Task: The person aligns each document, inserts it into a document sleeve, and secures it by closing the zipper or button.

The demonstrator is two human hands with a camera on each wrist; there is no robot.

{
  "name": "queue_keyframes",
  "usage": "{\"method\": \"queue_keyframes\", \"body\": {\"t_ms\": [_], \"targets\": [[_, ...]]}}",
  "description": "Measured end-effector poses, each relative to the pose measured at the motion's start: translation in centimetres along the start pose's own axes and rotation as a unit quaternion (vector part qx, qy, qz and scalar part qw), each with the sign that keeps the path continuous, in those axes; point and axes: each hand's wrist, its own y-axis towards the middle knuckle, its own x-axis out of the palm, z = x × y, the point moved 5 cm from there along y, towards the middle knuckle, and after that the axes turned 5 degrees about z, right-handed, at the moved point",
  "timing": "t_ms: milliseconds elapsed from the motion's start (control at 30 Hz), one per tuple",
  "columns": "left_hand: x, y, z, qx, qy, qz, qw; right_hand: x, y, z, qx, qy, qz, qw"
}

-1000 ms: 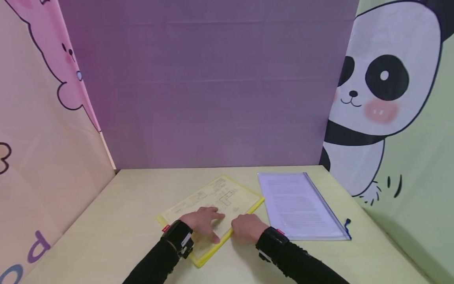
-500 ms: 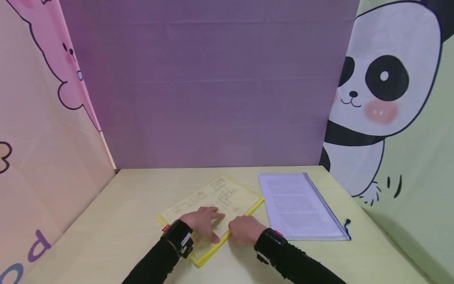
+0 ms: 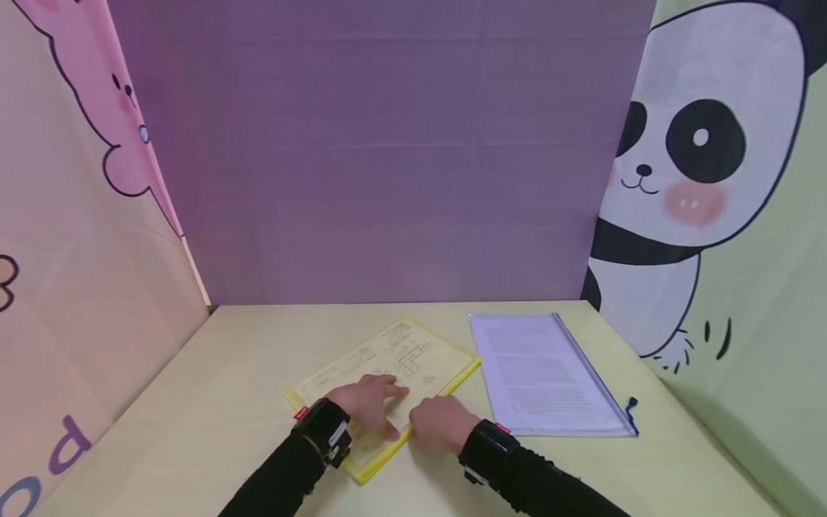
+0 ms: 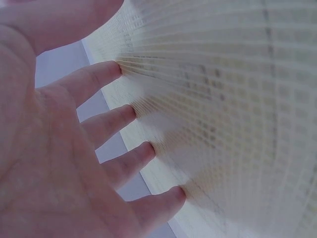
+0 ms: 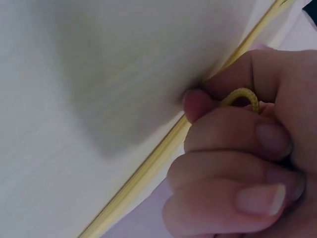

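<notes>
A yellow-edged zip document pouch (image 3: 413, 348) with a printed sheet showing lies aslant on the table. My left hand (image 3: 368, 402) rests on its face; in the left wrist view the spread fingertips (image 4: 143, 148) press on the pouch's mesh-patterned surface. At the pouch's near right edge, my right hand (image 3: 442, 424) has its fingers curled and pinches the zipper pull. A loop of the pull's yellow cord (image 5: 242, 94) pokes out between thumb and fingers in the right wrist view, beside the yellow zipper edge (image 5: 148, 171). The slider itself is hidden by the fingers.
To the right lies a clear zip pouch (image 3: 549, 373) with printed pages inside and a dark blue pull cord (image 3: 632, 408) at its near right corner. The pale table (image 3: 226, 402) meets a purple backdrop (image 3: 400, 158) at its far edge.
My right hand has slid a short way down and left along the pouch's yellow edge. The left hand and both pouches have stayed in place.
</notes>
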Motion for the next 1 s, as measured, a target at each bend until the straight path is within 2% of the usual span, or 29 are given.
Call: {"method": "queue_keyframes", "body": {"t_ms": [300, 1000], "targets": [[-0.06, 0.07, 0.0, 0.003, 0.0, -0.001, 1.0, -0.19, -0.15, -0.53, 0.005, -0.017, 0.002, 1.0], [-0.08, -0.07, 0.04, -0.005, 0.002, -0.005, 1.0, -0.1, -0.24, -0.53, 0.004, -0.02, -0.011, 1.0]]}}
